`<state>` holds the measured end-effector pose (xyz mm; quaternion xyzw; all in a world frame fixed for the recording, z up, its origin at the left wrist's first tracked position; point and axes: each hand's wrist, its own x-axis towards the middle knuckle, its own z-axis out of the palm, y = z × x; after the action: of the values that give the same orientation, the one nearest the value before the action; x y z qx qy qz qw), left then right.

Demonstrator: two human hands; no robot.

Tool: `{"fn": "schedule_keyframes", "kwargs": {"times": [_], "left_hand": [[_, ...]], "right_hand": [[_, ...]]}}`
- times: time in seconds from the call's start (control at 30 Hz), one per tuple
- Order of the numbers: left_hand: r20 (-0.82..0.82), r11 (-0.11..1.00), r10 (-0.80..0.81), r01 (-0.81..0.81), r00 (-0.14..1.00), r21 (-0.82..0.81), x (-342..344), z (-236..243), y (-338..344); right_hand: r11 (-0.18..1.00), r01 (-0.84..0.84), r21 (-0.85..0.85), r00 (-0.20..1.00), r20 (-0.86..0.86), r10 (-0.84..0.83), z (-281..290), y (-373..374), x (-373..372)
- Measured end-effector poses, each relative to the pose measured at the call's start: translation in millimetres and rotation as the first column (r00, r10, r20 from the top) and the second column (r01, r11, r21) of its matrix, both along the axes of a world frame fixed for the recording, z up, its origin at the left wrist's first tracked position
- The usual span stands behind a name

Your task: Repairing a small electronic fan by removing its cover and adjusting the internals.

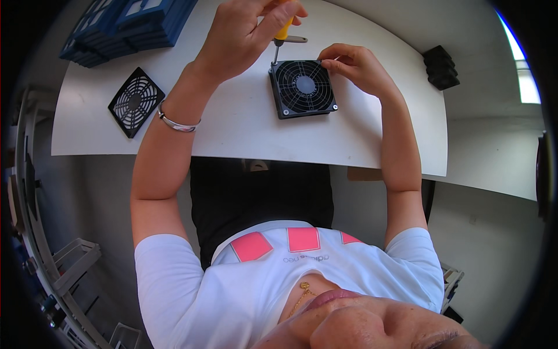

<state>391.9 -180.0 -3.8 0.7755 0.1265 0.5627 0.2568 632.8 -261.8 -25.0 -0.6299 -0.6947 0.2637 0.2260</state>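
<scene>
My left hand [244,35] is closed on a yellow-handled screwdriver [283,32], held upright with its metal shaft meeting the back left corner of a square black fan [303,100]. The fan lies flat on the white table [232,128], and silver screw heads show at both its front corners. My right hand [357,70] has its thumb and curled fingers on the fan's back right corner. A small flat grey metal piece [297,39] lies just behind the fan. To its left, a separate square black slotted grille [133,102] lies near my left forearm.
A stack of blue plastic trays [145,32] stands at the table's back left. A pile of black blocks [440,67] sits at the right edge, beside a white wall. A metal rack with shelves [75,262] is at the left of the table, lower down.
</scene>
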Motion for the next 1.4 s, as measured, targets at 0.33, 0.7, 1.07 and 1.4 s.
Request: {"fn": "schedule_keyframes", "kwargs": {"times": [0.33,0.7,1.07,1.4], "left_hand": [[-0.025,0.993,0.094,-0.092,0.995,0.076,-3.7,-10.4,17.2],[0.014,0.985,0.160,-0.158,0.987,-0.074,-4.1,-9.1,8.5],[0.072,0.973,0.202,-0.192,0.977,-0.127,-3.1,-15.6,19.0],[0.074,0.944,0.235,-0.210,0.969,-0.254,-10.2,-7.4,16.8]], "right_hand": [[0.999,-0.032,0.022,0.999,0.008,0.032,6.1,-0.6,-4.0],[0.938,-0.327,0.116,0.895,0.357,0.268,16.4,-27.3,-37.1],[0.928,-0.313,0.204,0.911,0.340,0.233,19.5,-26.8,-37.1],[0.914,-0.321,0.247,0.936,0.234,0.265,17.7,-18.1,-27.0]]}}
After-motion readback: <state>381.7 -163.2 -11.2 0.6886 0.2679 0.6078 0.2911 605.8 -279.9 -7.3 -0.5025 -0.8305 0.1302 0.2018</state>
